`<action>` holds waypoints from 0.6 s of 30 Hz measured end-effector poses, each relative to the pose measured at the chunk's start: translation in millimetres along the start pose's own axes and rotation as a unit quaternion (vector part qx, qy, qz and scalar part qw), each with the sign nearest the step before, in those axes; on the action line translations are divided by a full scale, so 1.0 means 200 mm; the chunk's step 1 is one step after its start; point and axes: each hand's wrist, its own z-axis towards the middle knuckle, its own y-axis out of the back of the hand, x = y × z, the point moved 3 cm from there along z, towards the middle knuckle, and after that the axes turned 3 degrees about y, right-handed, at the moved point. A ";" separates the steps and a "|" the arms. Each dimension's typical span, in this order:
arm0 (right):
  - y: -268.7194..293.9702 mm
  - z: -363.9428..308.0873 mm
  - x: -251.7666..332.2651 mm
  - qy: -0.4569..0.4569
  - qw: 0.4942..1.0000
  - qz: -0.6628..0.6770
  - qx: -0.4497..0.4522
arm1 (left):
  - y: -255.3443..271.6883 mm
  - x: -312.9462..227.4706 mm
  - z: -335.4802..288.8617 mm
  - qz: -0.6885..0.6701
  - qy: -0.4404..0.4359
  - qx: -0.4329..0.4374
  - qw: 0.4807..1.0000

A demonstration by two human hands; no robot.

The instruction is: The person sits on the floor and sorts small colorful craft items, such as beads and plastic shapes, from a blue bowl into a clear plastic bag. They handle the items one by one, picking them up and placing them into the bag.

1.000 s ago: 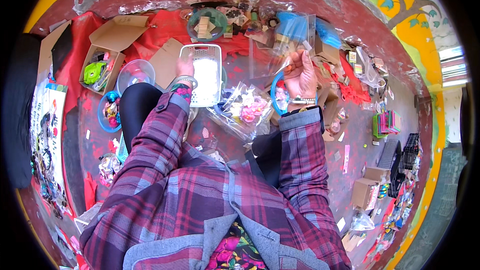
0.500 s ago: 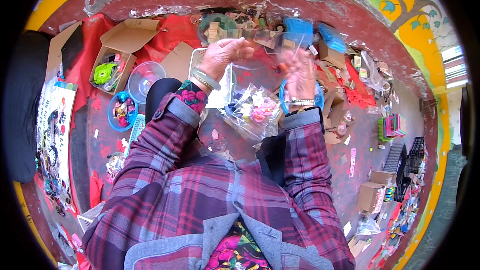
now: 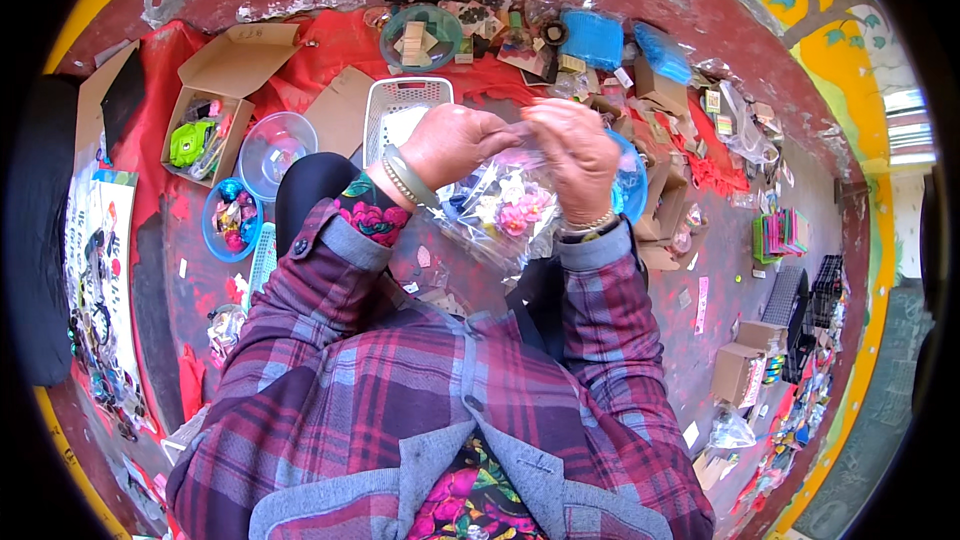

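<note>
My left hand (image 3: 455, 147) and my right hand (image 3: 577, 155) meet in front of me, both closed in a pinch. Between their fingertips runs a thin piece of clear plastic (image 3: 517, 132), mostly hidden by the fingers; it looks like a small bag or sheet. Just below the hands, clear plastic bags with pink and white artificial flowers (image 3: 522, 210) lie in a heap over my lap. A white plastic basket (image 3: 410, 92) stands beyond my left hand. A blue round basin (image 3: 630, 180) is right of my right hand, partly covered by it.
At left are an open cardboard box (image 3: 205, 135) of small goods, a clear tub (image 3: 277, 152) and a blue bowl (image 3: 233, 220) of shiny wrapped pieces. Along the far wall stand a greenish clear basin (image 3: 421, 38) and blue packs (image 3: 592, 38). Colourful baskets (image 3: 782, 237) sit at right.
The clear plastic was stretched up and wide between my hands. Now both hands are lower and closer together, fingertips meeting, with the plastic bunched between them. The view has shifted slightly.
</note>
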 end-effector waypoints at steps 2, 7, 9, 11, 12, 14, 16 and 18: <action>0.07 0.01 -0.02 -0.068 0.994 0.049 -0.072 | 0.03 0.05 -0.01 0.020 -0.001 0.004 1.000; 0.31 0.01 -0.13 -0.228 0.921 0.189 -0.254 | 0.19 0.15 0.00 -0.057 0.077 -0.035 0.995; 0.33 0.01 -0.15 -0.252 0.895 0.244 -0.277 | 0.22 0.13 -0.01 -0.080 0.125 -0.015 0.989; 0.28 0.01 -0.09 -0.257 0.918 0.177 -0.246 | 0.15 0.15 -0.03 -0.259 0.130 0.015 0.957; 0.24 0.01 -0.04 -0.243 0.936 0.125 -0.221 | 0.13 0.13 -0.03 -0.345 0.132 0.030 0.929; 0.18 -0.01 -0.01 -0.151 0.975 0.045 -0.156 | 0.12 0.07 -0.04 -0.458 0.136 0.052 0.877; 0.10 0.00 0.08 0.066 0.987 -0.122 -0.079 | 0.13 0.00 -0.04 -0.563 0.154 0.076 0.808; 0.02 -0.02 0.15 0.130 0.979 -0.144 -0.062 | 0.14 -0.01 -0.03 -0.616 0.137 0.066 0.773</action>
